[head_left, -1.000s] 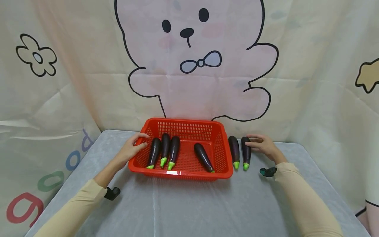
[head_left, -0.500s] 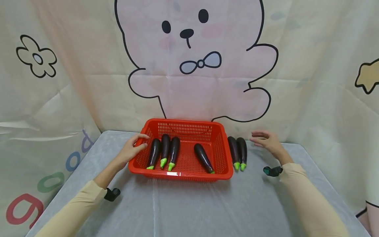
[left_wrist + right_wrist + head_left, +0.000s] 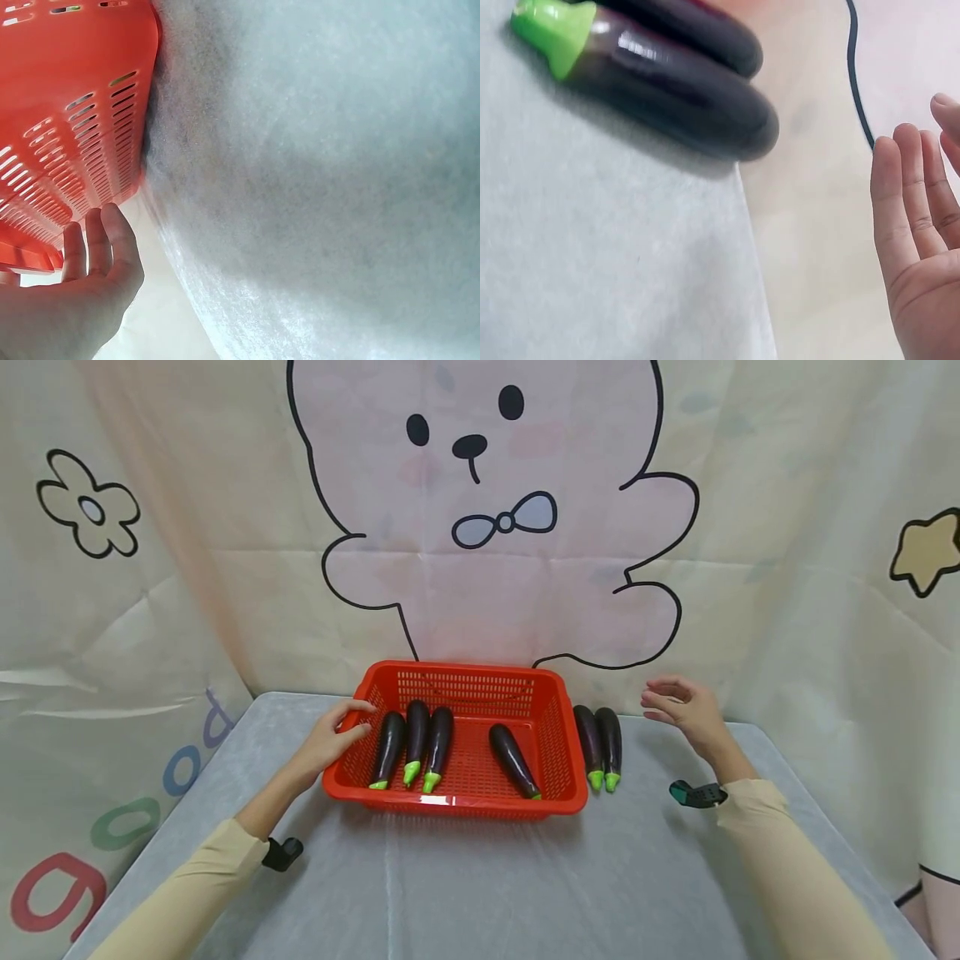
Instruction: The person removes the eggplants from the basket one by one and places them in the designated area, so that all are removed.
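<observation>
**Four eggplants lie in the basket, two beside it**

The glossy dark-purple eggplants with green caps [image 3: 438, 743] in the red rectangular plastic basket with slotted walls [image 3: 480, 807] are split: three lie in its left half, caps toward the person, and one lies aslant in the right half, its cap near the front wall. Two more glossy dark-purple eggplants [image 3: 611, 742] rest on the table just beside the basket's right wall, close together, their caps also toward the person.

The left hand [image 3: 330, 739] is at the basket's left rim, thumb and a finger reaching over it; the left wrist view shows its other fingers extended near the slotted outer wall, not wrapped around it. The right hand [image 3: 686, 706] is raised to the right of the table pair, apart from them, fingers loose and holding nothing.

Beige long sleeves [image 3: 795, 868] cover both forearms, with a small black device [image 3: 282, 853] at the left cuff. The table wears a pale grey cloth [image 3: 480, 893]; behind hangs a cream fabric backdrop [image 3: 795, 635] bearing an outlined pink bear.
</observation>
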`<control>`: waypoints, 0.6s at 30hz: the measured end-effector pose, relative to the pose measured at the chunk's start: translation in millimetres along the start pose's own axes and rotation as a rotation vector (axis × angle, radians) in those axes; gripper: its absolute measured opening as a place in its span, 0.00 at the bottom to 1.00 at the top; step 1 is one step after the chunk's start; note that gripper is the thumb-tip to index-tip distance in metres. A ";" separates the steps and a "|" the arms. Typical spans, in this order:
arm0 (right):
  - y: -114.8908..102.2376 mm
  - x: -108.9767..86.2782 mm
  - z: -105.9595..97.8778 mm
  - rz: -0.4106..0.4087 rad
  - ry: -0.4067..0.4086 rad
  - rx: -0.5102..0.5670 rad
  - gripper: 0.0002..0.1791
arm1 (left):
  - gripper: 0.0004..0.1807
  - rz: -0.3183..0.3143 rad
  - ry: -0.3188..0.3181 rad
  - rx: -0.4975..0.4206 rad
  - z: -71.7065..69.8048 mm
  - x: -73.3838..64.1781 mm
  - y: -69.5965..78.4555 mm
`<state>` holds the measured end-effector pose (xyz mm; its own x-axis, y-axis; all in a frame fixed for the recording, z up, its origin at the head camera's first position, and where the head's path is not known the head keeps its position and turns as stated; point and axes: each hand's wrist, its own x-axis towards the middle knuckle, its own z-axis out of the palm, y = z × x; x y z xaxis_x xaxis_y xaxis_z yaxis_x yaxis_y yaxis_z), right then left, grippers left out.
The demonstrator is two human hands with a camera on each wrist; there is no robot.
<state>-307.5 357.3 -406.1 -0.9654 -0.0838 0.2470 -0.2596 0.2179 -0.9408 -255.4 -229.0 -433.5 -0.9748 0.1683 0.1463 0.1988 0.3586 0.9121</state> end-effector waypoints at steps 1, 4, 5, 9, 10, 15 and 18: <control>-3.1 -0.8 1.9 -0.006 -0.002 0.019 0.15 | 0.20 0.001 -0.001 0.000 -0.1 0.0 0.4; -11.8 -1.8 8.2 -0.012 -0.012 0.072 0.14 | 0.20 0.002 -0.001 0.000 -0.3 -0.2 1.2; -14.1 -1.6 10.6 -0.011 -0.016 0.078 0.14 | 0.20 -0.001 -0.001 0.001 -0.1 -0.6 1.4; -22.7 1.0 21.8 -0.002 -0.015 0.043 0.16 | 0.20 -0.008 0.003 0.010 0.1 -1.6 1.9; -24.9 1.9 24.7 0.000 -0.016 0.037 0.17 | 0.19 -0.007 0.005 0.013 0.0 -1.7 2.1; -38.4 6.5 40.5 -0.023 -0.027 0.040 0.19 | 0.18 0.005 0.004 0.016 -0.3 -0.7 1.1; -46.3 9.9 50.6 -0.056 -0.061 0.061 0.19 | 0.18 0.008 0.001 0.020 -0.5 -0.8 0.5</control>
<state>-303.7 297.2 -371.8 -0.9454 -0.1540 0.2871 -0.3098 0.1518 -0.9386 -254.6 -229.4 -433.0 -0.9733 0.1705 0.1535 0.2081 0.3752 0.9033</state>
